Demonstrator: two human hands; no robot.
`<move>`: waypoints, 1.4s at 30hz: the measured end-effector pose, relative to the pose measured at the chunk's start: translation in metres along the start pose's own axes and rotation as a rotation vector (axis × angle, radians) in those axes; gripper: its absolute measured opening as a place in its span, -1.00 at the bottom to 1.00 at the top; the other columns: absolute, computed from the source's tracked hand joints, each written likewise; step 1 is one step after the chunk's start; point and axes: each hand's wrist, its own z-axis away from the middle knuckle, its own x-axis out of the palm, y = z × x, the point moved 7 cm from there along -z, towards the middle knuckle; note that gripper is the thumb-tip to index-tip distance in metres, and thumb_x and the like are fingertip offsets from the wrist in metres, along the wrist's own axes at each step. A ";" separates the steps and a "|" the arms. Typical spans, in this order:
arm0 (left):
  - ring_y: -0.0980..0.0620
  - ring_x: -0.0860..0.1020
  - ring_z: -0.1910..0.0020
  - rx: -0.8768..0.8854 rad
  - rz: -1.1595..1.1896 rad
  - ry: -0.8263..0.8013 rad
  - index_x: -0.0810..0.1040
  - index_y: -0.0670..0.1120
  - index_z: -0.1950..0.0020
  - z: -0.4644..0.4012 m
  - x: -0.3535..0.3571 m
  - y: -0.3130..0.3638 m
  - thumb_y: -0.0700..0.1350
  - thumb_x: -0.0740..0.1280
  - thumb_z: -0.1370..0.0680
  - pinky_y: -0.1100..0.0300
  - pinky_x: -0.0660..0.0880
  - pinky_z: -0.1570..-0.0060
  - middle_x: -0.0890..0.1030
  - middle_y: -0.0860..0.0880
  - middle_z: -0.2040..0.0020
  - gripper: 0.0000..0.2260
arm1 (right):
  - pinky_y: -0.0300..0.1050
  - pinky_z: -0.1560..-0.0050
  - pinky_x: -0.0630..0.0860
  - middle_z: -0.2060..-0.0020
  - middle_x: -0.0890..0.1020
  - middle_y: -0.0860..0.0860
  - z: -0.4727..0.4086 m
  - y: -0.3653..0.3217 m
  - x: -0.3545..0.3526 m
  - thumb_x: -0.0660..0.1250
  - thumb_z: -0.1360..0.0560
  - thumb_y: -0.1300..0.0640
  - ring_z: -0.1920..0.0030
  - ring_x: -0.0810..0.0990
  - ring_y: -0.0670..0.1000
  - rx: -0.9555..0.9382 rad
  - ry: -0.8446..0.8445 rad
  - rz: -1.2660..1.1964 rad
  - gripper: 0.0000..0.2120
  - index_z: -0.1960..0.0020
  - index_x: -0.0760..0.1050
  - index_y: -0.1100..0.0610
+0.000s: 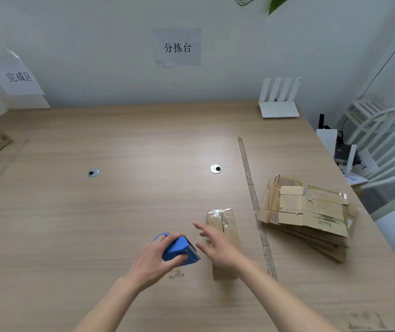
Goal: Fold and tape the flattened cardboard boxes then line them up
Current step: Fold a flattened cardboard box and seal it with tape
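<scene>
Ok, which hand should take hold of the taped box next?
The right hand. It hovers open directly over the taped cardboard box, fingers spread. The left hand is busy gripping the blue tape dispenser beside the box.

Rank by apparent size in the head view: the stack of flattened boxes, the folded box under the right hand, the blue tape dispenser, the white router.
1. stack of flattened boxes
2. folded box, partly hidden by the right hand
3. white router, though it sits farther back
4. blue tape dispenser, partly covered by the left hand
</scene>
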 end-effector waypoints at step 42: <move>0.09 0.53 0.15 -0.036 -0.430 -0.162 0.50 0.28 -0.31 -0.060 0.025 0.016 0.40 0.16 -0.53 0.16 0.40 0.24 0.65 0.17 -0.01 -0.58 | -0.04 0.10 0.68 0.38 0.71 -0.08 0.062 0.127 -0.090 0.51 -0.40 0.08 0.29 0.65 -0.05 0.628 0.354 -0.102 -0.90 0.28 0.70 0.05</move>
